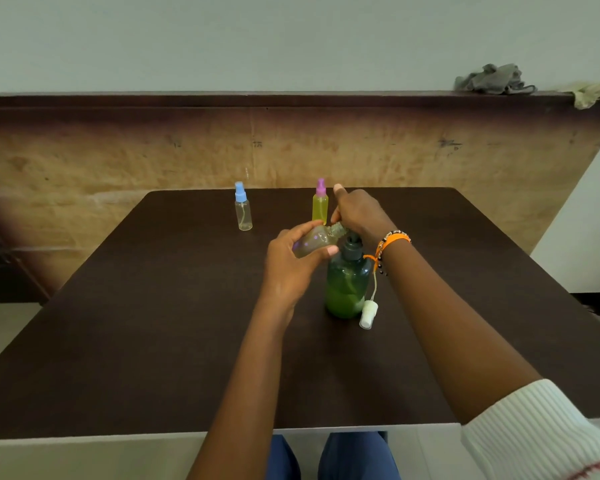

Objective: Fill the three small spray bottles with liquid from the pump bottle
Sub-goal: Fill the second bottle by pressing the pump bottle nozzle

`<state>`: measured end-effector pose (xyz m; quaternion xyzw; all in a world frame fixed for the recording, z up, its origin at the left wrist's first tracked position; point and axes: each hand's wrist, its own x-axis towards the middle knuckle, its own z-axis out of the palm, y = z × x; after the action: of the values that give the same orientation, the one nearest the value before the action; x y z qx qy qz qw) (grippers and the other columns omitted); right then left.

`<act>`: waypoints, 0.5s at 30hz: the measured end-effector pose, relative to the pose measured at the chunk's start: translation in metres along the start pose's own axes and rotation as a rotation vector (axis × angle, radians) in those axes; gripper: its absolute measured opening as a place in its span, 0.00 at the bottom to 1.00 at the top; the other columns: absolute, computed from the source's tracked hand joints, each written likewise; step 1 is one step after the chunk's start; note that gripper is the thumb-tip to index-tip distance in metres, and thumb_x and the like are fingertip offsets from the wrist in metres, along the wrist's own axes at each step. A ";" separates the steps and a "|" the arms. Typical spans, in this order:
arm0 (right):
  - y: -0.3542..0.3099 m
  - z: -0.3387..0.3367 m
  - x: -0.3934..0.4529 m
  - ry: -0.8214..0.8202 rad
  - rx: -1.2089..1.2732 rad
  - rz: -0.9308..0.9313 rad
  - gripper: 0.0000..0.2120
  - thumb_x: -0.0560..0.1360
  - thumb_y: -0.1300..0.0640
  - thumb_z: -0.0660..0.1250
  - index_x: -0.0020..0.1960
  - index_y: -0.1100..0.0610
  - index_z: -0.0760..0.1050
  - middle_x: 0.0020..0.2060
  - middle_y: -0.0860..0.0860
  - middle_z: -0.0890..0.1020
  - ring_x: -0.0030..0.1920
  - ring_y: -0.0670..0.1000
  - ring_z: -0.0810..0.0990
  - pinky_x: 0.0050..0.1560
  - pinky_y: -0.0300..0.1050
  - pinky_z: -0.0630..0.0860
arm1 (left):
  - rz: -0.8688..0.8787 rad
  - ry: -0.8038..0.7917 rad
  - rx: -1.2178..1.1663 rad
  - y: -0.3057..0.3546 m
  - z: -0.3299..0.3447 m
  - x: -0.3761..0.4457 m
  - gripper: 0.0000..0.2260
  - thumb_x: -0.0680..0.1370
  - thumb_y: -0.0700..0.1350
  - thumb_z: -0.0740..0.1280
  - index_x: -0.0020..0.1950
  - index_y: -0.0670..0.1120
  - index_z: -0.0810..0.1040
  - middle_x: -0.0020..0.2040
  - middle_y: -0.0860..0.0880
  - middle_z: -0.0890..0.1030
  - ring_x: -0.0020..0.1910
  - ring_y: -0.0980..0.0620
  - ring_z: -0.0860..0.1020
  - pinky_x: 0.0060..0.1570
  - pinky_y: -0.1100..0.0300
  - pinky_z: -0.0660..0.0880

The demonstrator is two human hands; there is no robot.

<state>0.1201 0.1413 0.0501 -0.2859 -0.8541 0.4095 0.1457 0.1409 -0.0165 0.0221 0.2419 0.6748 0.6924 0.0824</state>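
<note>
On the dark table, the left hand grips a light, slick open spray bottle, best held mid-body, tilted at the pump bottle; the right hand presses its pump, at twelve o'clock.

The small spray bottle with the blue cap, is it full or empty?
Empty: the clear blue-capped spray bottle shows only its dip tube, no yellow liquid.
</note>
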 end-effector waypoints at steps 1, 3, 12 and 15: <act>-0.003 -0.002 -0.001 -0.029 0.037 -0.005 0.30 0.80 0.42 0.47 0.39 0.61 0.78 0.37 0.54 0.77 0.39 0.54 0.75 0.44 0.47 0.71 | 0.011 -0.005 0.009 0.001 -0.001 0.001 0.21 0.70 0.37 0.74 0.61 0.48 0.78 0.56 0.46 0.77 0.52 0.58 0.77 0.48 0.72 0.73; -0.005 -0.005 -0.002 -0.063 0.096 0.004 0.29 0.81 0.44 0.47 0.33 0.59 0.75 0.31 0.51 0.72 0.33 0.50 0.70 0.37 0.45 0.66 | 0.021 -0.016 0.029 0.002 -0.001 0.001 0.21 0.71 0.37 0.73 0.62 0.49 0.77 0.54 0.49 0.76 0.49 0.61 0.76 0.47 0.75 0.72; 0.007 0.001 0.003 0.002 -0.022 0.026 0.27 0.80 0.42 0.48 0.55 0.61 0.77 0.46 0.57 0.75 0.48 0.56 0.74 0.53 0.50 0.71 | 0.026 -0.043 0.087 0.002 0.003 0.001 0.23 0.71 0.39 0.73 0.65 0.49 0.75 0.52 0.51 0.74 0.51 0.60 0.74 0.49 0.72 0.70; -0.001 -0.003 0.003 -0.077 -0.036 0.019 0.29 0.79 0.40 0.47 0.52 0.61 0.77 0.45 0.58 0.76 0.47 0.57 0.75 0.52 0.50 0.72 | 0.042 -0.062 0.119 0.005 0.003 0.001 0.24 0.73 0.39 0.71 0.68 0.48 0.72 0.53 0.51 0.73 0.54 0.58 0.73 0.54 0.70 0.69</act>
<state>0.1187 0.1448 0.0529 -0.2803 -0.8635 0.4063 0.1036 0.1427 -0.0138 0.0266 0.2817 0.7067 0.6447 0.0740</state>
